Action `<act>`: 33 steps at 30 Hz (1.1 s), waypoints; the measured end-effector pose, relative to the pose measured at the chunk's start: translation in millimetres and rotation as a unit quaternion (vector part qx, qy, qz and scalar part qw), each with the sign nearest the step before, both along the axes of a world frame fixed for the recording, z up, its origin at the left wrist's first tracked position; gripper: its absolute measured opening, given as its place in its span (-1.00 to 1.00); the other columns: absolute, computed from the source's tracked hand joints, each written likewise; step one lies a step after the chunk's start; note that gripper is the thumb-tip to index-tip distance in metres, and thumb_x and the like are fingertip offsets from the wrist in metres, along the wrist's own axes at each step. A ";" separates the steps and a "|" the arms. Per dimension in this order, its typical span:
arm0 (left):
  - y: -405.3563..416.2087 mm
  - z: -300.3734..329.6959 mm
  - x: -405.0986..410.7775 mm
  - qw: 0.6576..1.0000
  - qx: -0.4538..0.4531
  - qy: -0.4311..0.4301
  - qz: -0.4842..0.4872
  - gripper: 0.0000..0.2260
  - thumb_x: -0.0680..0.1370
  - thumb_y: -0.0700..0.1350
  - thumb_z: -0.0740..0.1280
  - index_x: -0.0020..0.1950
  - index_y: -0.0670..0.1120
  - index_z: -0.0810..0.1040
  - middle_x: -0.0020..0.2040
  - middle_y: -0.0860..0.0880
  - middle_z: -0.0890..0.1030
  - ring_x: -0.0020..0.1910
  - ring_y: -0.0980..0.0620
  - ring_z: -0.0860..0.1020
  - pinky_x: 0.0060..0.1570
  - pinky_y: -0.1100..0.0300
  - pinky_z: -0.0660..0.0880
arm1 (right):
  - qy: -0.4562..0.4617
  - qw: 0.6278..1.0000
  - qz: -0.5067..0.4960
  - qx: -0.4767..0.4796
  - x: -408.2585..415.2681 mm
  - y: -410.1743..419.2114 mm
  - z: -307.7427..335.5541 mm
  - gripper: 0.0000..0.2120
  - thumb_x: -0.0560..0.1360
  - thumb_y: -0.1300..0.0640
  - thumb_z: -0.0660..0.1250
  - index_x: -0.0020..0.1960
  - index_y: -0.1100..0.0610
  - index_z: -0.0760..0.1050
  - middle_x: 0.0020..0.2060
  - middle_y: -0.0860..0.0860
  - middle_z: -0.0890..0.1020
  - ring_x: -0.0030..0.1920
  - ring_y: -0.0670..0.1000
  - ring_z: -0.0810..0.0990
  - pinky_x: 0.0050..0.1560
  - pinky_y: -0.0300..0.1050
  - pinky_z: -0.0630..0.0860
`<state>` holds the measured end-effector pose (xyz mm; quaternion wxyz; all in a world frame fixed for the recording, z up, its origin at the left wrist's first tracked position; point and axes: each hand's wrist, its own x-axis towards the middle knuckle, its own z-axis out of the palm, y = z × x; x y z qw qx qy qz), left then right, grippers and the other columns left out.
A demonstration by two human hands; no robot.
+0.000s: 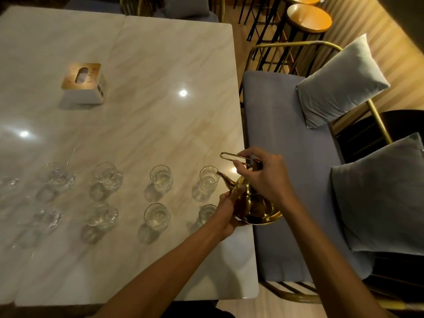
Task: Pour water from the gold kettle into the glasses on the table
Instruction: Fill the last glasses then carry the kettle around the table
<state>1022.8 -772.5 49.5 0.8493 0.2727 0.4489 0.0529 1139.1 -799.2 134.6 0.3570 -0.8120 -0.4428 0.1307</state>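
Note:
The gold kettle is tilted over the right edge of the marble table, its spout tip at the rim of the far right glass. My right hand grips the wire handle from above. My left hand cups the kettle's body from the left side. A second glass stands just in front, partly hidden by my left hand. Several more clear glasses stand in two rows to the left, among them one glass in the far row and another glass in the near row.
A tissue box with a wooden top sits at the back left of the table. A grey cushioned bench with two pillows runs along the table's right edge. Round wooden stools stand beyond it.

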 end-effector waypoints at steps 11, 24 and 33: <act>7.0 -6.6 6.6 0.997 -0.073 -0.028 -0.015 -0.63 0.55 0.17 0.32 0.27 -0.01 0.51 0.18 -0.11 0.59 0.27 -0.20 0.52 0.20 -0.17 0.53 | -0.050 0.997 0.018 -0.063 3.9 25.9 -1.5 -0.71 0.49 -0.16 0.44 0.13 -0.05 0.64 -0.20 -0.02 0.70 -0.28 -0.09 0.61 -0.16 -0.06 0.68; 10.5 -2.6 4.6 0.990 -0.126 -0.067 0.010 -0.69 0.58 0.17 0.26 0.20 0.03 0.55 0.23 -0.14 0.60 0.31 -0.23 0.50 0.21 -0.20 0.49 | -0.075 0.989 0.046 -0.118 -3.8 45.5 12.3 -0.68 0.51 -0.11 0.45 0.18 0.02 0.64 -0.04 0.06 0.74 -0.07 0.04 0.66 0.07 0.01 0.64; 13.3 3.8 -1.5 0.987 -0.136 -0.083 0.012 -0.72 0.60 0.16 0.24 0.14 0.02 0.57 0.12 -0.11 0.64 0.23 -0.21 0.54 0.15 -0.18 0.50 | -0.110 0.984 0.053 -0.130 -10.8 54.4 16.6 -0.68 0.51 -0.13 0.44 0.19 0.01 0.64 -0.02 0.03 0.74 -0.11 0.01 0.67 -0.01 -0.08 0.65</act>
